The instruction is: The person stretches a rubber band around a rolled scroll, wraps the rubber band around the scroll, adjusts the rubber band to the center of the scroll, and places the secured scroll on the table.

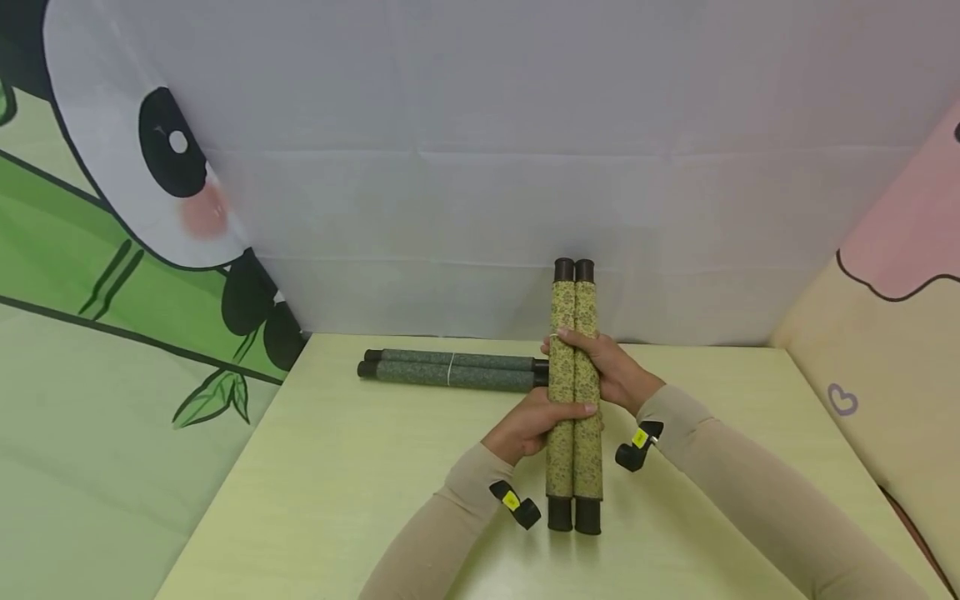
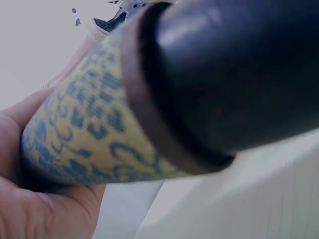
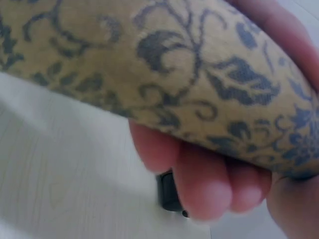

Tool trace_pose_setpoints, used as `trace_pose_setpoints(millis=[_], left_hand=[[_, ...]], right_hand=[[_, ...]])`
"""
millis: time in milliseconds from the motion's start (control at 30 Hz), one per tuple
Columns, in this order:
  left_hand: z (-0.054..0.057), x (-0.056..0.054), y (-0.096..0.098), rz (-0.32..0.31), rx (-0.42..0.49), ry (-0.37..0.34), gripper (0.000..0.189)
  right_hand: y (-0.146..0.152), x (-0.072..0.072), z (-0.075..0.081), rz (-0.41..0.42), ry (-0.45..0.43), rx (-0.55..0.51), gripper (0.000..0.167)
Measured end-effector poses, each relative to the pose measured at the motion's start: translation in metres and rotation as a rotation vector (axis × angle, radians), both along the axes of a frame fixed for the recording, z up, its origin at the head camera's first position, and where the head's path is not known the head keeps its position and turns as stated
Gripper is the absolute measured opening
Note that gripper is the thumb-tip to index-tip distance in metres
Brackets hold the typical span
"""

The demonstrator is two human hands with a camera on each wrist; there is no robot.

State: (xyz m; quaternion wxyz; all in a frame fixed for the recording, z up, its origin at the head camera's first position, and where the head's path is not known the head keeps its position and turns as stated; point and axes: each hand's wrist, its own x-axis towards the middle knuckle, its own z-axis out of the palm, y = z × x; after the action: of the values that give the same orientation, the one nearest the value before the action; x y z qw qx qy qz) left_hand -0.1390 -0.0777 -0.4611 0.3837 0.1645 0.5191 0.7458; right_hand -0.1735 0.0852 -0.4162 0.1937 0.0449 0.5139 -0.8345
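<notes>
In the head view, a pair of yellow patterned scrolls (image 1: 561, 467) with black end knobs stands side by side, held lengthwise above the table. My left hand (image 1: 534, 418) grips the pair below the middle, its thumb across the front. Higher up, my right hand (image 1: 617, 371) grips the same pair from the right, thumb on the front. The left wrist view shows one yellow scroll (image 2: 84, 124) and its black knob close up. Curled fingers (image 3: 202, 186) appear beneath the patterned roll (image 3: 174, 64) in the right wrist view.
A pair of green scrolls (image 1: 487, 377) with dark ends lies across the back of the pale table (image 1: 315, 500), bound by a thin white band (image 1: 451, 369). Its right end reaches behind the yellow pair. A white cloth wall (image 1: 450, 208) rises behind, with printed panels on both sides.
</notes>
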Motion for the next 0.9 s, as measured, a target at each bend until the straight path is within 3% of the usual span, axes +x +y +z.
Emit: trace_pose_setpoints(millis=[367,700,900], left_hand=[[-0.003,0.009,0.005,0.041,0.004,-0.047,0.034],[-0.007,0.019,0.005,-0.017,-0.041,-0.077,0.027],[-0.007,0.02,0.003,-0.014,-0.072,-0.093,0.028]], right_hand=[[0.005,-0.002,0.002,-0.002,-0.007,-0.009,0.049],[0.02,-0.015,0.011,-0.009,-0.033,-0.009,0.054],[0.022,-0.022,0.016,-0.034,-0.013,0.005,0.064]])
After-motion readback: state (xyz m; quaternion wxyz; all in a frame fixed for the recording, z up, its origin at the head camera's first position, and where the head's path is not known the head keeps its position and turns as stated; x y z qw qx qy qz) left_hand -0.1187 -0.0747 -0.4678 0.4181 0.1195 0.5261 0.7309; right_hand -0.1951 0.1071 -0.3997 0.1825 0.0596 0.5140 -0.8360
